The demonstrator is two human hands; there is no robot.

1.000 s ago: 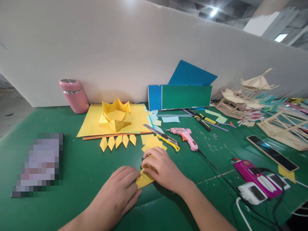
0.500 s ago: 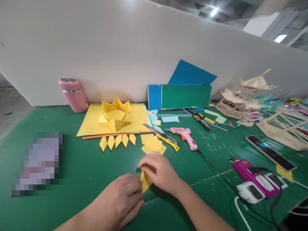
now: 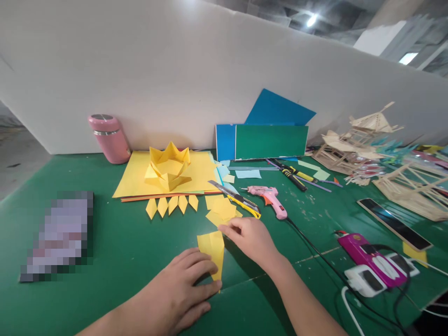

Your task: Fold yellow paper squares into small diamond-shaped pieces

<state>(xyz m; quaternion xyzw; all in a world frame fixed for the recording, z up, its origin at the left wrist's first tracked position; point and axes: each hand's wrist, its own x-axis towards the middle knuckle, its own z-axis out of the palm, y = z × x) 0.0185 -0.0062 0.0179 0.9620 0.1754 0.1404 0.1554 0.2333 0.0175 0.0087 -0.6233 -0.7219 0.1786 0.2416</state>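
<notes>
A small piece of folded yellow paper (image 3: 214, 247), wide at the top and narrowing to a point, lies on the green table. The fingers of my left hand (image 3: 185, 289) are spread over its left side and lower tip, pressing it down. My right hand (image 3: 250, 238) pinches its upper right corner between thumb and forefinger. Beyond the hands lie several loose yellow paper squares (image 3: 220, 209) and a row of folded yellow diamonds (image 3: 172, 205). A yellow folded-paper ring with pointed peaks (image 3: 168, 179) stands on a stack of coloured sheets (image 3: 131, 179).
A utility knife (image 3: 241, 200) and a pink glue gun (image 3: 269, 198) with its cable lie past my right hand. Farther right are a power strip (image 3: 364, 259), a phone (image 3: 394, 224) and stick models (image 3: 350, 144). A pink flask (image 3: 110, 140) stands back left, against a white panel (image 3: 157, 70).
The yellow paper shows more of its upper part now. My right hand has moved right and up to its corner, and my left fingers have spread out over the paper.
</notes>
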